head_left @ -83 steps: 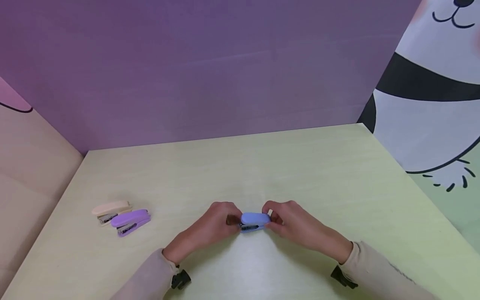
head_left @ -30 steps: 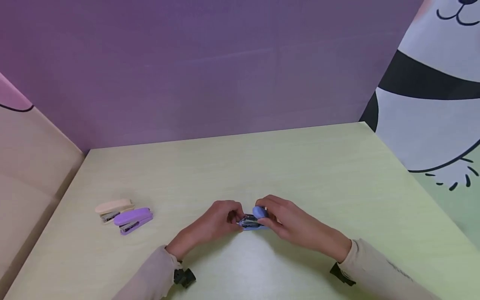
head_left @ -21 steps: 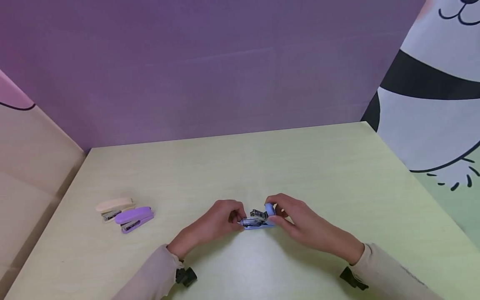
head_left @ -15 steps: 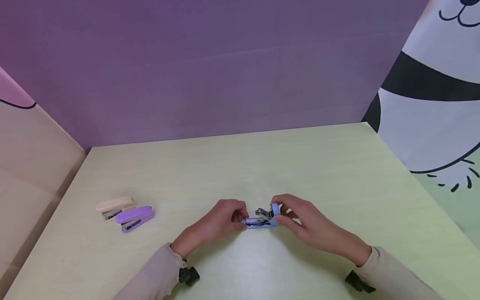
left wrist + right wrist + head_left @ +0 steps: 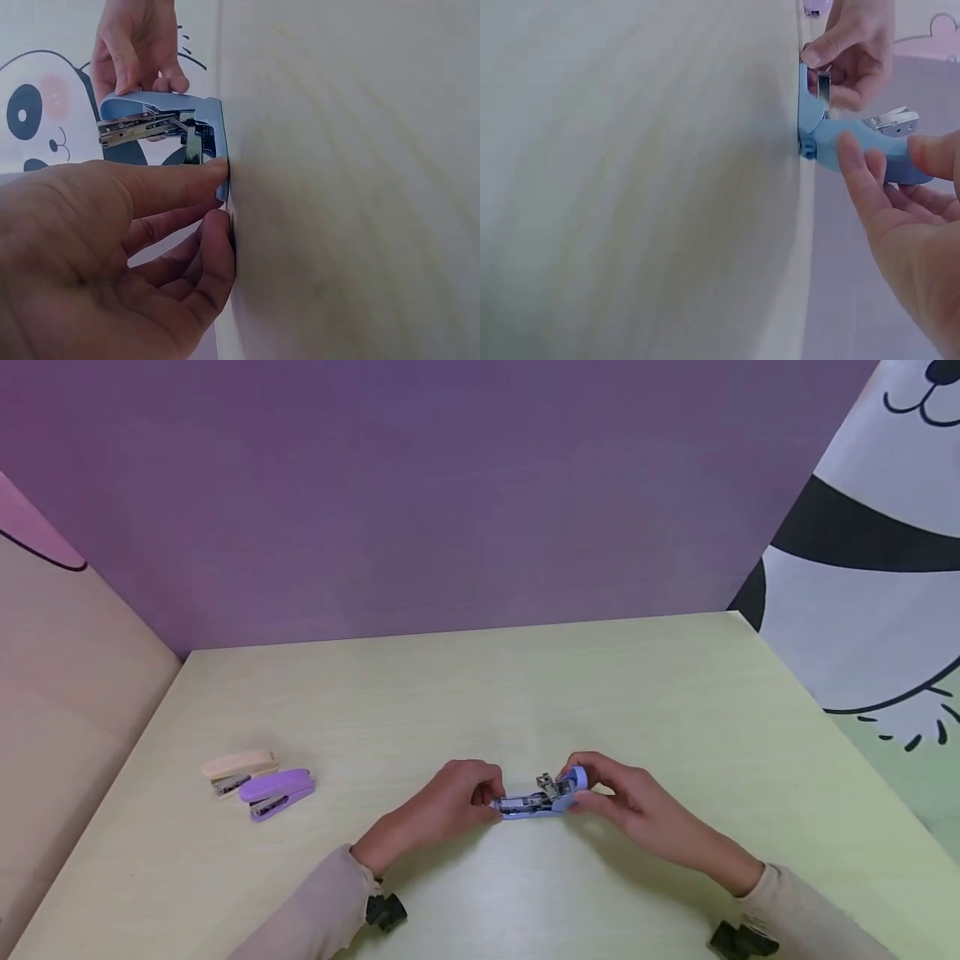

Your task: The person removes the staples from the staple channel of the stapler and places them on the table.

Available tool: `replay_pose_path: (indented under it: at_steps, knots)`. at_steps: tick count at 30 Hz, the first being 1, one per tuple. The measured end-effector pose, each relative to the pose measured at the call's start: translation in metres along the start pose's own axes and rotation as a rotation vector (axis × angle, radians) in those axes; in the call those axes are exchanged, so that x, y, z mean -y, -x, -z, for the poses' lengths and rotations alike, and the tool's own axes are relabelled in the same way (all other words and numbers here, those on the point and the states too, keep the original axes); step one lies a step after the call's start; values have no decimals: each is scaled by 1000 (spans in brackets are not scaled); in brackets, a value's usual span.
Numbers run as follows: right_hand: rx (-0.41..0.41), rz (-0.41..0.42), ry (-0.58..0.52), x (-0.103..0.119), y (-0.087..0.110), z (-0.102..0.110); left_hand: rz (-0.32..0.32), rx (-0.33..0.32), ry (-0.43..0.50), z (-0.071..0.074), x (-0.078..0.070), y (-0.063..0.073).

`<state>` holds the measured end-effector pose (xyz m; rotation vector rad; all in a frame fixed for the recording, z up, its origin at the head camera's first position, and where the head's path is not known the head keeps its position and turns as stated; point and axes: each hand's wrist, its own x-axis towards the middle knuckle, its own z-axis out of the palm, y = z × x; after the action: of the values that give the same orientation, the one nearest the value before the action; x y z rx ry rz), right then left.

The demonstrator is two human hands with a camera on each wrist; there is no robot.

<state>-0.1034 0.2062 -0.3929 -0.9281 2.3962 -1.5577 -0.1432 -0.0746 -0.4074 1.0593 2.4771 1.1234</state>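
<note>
A long, pale beige-grey fabric sleeve (image 5: 303, 906) covers the person's left forearm, softly creased and stopping short of the bare left hand (image 5: 467, 793). A small, blocky black device (image 5: 386, 912) sits at its inner edge. A matching pale beige fabric sleeve (image 5: 813, 914), wrinkled at its end, leaves the right hand (image 5: 630, 793) bare, with an angular black device (image 5: 741, 941) alongside.

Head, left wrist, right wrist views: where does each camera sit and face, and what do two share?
Head: on the head, facing forward and down at the table; left hand, right hand, sleeves show.
Left wrist: worn there, facing the blue stapler; both hands show.
Right wrist: worn there, facing the stapler's opposite end; both hands.
Wrist views share: stapler, both hands.
</note>
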Motion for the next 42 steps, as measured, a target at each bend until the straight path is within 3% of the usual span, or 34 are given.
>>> replay_pose_path:
  at_steps: [9,15,20,30,42]
  knots:
    - [33,5,48,-16,11,22,-9,-5,-34,-2,1,-4]
    - [65,-59,269,-17,14,32,11,-3,-28,-2,3,-1]
    - [77,-14,393,-13,11,36,21,-5,-10,0,4,1]
    - [61,-29,355,-17,14,39,-2,2,6,-4,6,-4]
    - [68,-138,338,-9,9,37,48,-19,54,-5,4,-3]
